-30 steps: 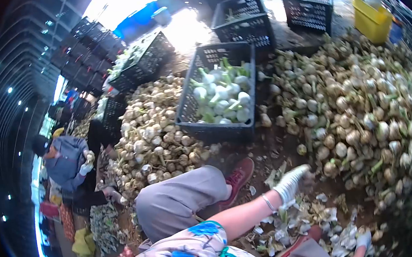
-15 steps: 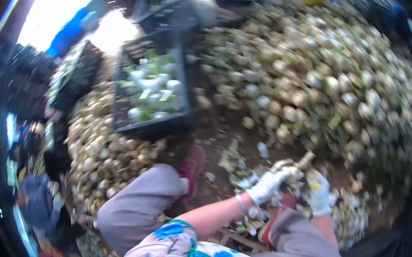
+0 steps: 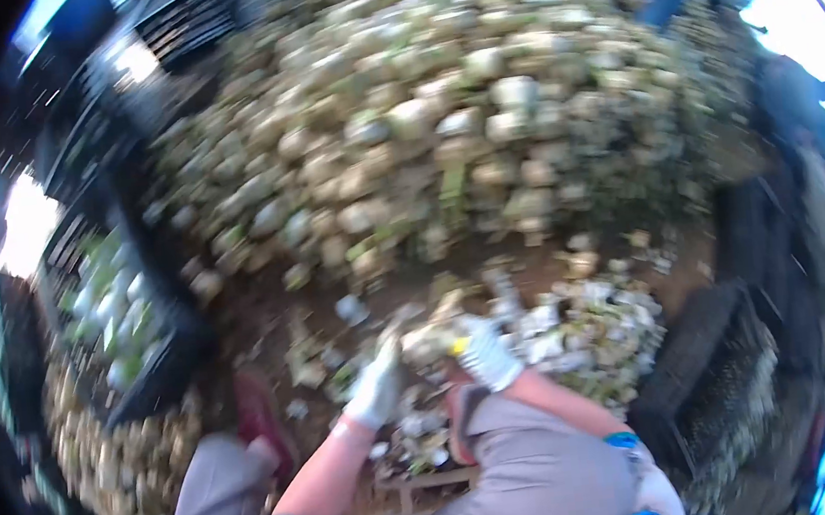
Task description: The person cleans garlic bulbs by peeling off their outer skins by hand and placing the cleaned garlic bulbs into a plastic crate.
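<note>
Between the fingers of the gloved left hand (image 3: 376, 390) and right hand (image 3: 490, 357), a pale bulb (image 3: 427, 344) was held; because of blur, the closing of each could not be told. Below, peeled skins (image 3: 587, 335) were scattered on the ground (image 3: 267, 308). In the left crate (image 3: 172, 345), clean white bulbs (image 3: 113, 301) were gathered; beyond, a large heap (image 3: 408, 122) was apparently left undone.

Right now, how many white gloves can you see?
2: one on your left hand, the other on your right hand. More could be hidden by blur.
</note>
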Demonstrator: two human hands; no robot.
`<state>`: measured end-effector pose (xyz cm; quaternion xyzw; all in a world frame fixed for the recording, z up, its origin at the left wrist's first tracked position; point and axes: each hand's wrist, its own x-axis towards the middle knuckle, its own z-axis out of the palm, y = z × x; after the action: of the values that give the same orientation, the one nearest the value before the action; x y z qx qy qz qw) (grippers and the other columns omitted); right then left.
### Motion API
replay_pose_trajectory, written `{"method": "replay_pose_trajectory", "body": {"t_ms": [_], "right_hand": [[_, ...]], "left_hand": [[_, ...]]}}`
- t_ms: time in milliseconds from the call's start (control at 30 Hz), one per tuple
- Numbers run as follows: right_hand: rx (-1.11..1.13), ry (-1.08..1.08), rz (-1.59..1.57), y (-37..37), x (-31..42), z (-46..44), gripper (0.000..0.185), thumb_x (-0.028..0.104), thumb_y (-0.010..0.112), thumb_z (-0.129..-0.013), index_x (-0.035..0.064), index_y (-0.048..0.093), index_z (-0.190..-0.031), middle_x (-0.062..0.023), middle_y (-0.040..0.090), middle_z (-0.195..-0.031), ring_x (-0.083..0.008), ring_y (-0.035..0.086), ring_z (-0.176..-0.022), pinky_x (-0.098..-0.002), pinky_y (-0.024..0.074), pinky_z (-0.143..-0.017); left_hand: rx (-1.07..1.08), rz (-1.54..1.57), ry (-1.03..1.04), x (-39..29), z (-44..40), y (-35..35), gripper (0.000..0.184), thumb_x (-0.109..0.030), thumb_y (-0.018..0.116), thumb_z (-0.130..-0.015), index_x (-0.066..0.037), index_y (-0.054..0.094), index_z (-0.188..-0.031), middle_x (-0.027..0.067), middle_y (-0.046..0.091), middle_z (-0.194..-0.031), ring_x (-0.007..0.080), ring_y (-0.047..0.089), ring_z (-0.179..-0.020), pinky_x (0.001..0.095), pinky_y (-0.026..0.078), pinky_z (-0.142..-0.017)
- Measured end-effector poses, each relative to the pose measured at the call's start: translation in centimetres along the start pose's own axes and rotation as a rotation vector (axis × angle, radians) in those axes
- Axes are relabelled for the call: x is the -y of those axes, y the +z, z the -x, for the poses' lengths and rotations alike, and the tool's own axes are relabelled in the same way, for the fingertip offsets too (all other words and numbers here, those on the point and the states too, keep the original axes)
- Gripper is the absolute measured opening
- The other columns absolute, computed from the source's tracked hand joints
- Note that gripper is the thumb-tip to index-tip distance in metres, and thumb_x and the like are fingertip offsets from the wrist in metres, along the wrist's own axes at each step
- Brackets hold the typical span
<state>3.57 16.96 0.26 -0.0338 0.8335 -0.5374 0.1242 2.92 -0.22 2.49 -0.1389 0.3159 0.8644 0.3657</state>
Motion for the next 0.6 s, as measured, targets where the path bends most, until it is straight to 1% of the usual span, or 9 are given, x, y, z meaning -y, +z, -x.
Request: {"method": "replay_pose_trajectory", "body": {"t_ms": [33, 100, 167, 267, 400, 467, 533, 567, 600], "right_hand": [[-0.058, -0.07, -0.086, 0.4, 0.0, 0.3, 0.025, 0.011, 0.057, -0.075, 0.012, 0.059, -0.099, -0.0097, 0.058, -0.101, -0.027, 0.053, -0.098, -0.0419, 0.0408, -0.088], [-0.012, -0.152, -0.051, 1.3, -1.4, -0.3, 0.023, 0.019, 0.055, -0.075, 0.0151, 0.061, -0.097, -0.0088, 0.059, -0.099, -0.0253, 0.053, -0.096, -0.0436, 0.0385, -0.088], [0.129, 0.007, -0.17, 1.4, -1.8, -0.7, 0.022, 0.021, 0.056, -0.078, 0.0089, 0.061, -0.097, -0.0101, 0.06, -0.094, -0.0219, 0.054, -0.091, -0.037, 0.0408, -0.082], [0.171, 0.045, -0.43, 2.0, -2.3, -1.0, 0.026, 0.025, 0.057, -0.082, 0.003, 0.062, -0.096, -0.0161, 0.063, -0.081, -0.0234, 0.06, -0.076, -0.0319, 0.0454, -0.069], [0.131, -0.077, 0.346, -0.3, 3.1, -1.2, 0.025, 0.018, 0.06, -0.072, 0.0014, 0.058, -0.091, -0.0204, 0.06, -0.083, -0.0358, 0.057, -0.076, -0.0397, 0.0449, -0.065], [0.085, -0.072, 0.215, 0.2, 2.8, -1.2, 0.024, 0.017, 0.059, -0.071, 0.0017, 0.057, -0.09, -0.0193, 0.059, -0.081, -0.0379, 0.055, -0.074, -0.0407, 0.0446, -0.066], [-0.067, -0.153, -0.137, 0.3, 2.8, -0.6, 0.018, 0.014, 0.057, -0.074, 0.0028, 0.056, -0.088, -0.0177, 0.057, -0.084, -0.0312, 0.056, -0.078, -0.0387, 0.0437, -0.069], [0.11, 0.073, -0.272, 0.5, -0.1, -0.5, 0.018, 0.012, 0.054, -0.077, 0.003, 0.057, -0.092, -0.0175, 0.057, -0.087, -0.0271, 0.055, -0.08, -0.0367, 0.0437, -0.07], [0.077, -0.208, 0.023, 0.7, -2.2, -0.7, 0.018, 0.01, 0.053, -0.077, 0.0017, 0.058, -0.092, -0.0164, 0.058, -0.086, -0.0267, 0.056, -0.079, -0.0357, 0.0439, -0.07]], "left_hand": [[0.016, -0.406, 0.296, 0.5, 0.5, -0.2, 0.064, -0.023, 0.057, -0.085, -0.006, 0.022, -0.135, 0.0082, 0.054, -0.108, 0.0132, 0.053, -0.095, 0.0298, 0.043, -0.084], [-0.169, -0.523, 0.251, 1.2, 1.0, 0.8, 0.079, 0.007, 0.064, -0.07, -0.005, 0.021, -0.135, 0.0057, 0.058, -0.094, 0.0105, 0.056, -0.08, 0.0232, 0.046, -0.074], [-0.23, -0.768, 0.388, 1.9, 0.9, 0.6, 0.066, 0.006, 0.061, -0.072, -0.003, 0.03, -0.129, 0.0053, 0.058, -0.093, 0.0097, 0.056, -0.079, 0.023, 0.046, -0.072], [-0.195, -0.426, 0.263, 1.6, 0.8, -1.3, 0.057, -0.008, 0.061, -0.076, -0.003, 0.035, -0.126, 0.0054, 0.059, -0.094, 0.0115, 0.057, -0.078, 0.0258, 0.047, -0.074], [-0.109, 0.158, 0.26, 1.4, 0.8, 0.8, 0.054, -0.024, 0.061, -0.075, -0.004, 0.041, -0.121, 0.0123, 0.053, -0.106, 0.0206, 0.055, -0.093, 0.0354, 0.046, -0.084], [-0.12, 0.259, 0.19, 1.3, 0.4, 0.7, 0.049, -0.026, 0.059, -0.075, -0.003, 0.045, -0.115, 0.0111, 0.055, -0.102, 0.0203, 0.056, -0.089, 0.0342, 0.047, -0.08], [-0.058, 0.09, 0.194, 0.4, 0.0, 2.9, 0.043, -0.023, 0.052, -0.078, -0.003, 0.046, -0.115, 0.0076, 0.058, -0.092, 0.0183, 0.057, -0.081, 0.0307, 0.049, -0.07], [-0.015, -0.138, 0.098, -0.8, 0.4, 3.5, 0.039, -0.025, 0.05, -0.082, -0.003, 0.049, -0.114, 0.0081, 0.058, -0.097, 0.0166, 0.056, -0.086, 0.0294, 0.047, -0.074], [-0.021, -0.332, 0.062, -0.1, 0.5, 1.2, 0.04, -0.029, 0.051, -0.083, -0.003, 0.052, -0.113, 0.0084, 0.058, -0.102, 0.0163, 0.054, -0.092, 0.0293, 0.044, -0.081]]}}
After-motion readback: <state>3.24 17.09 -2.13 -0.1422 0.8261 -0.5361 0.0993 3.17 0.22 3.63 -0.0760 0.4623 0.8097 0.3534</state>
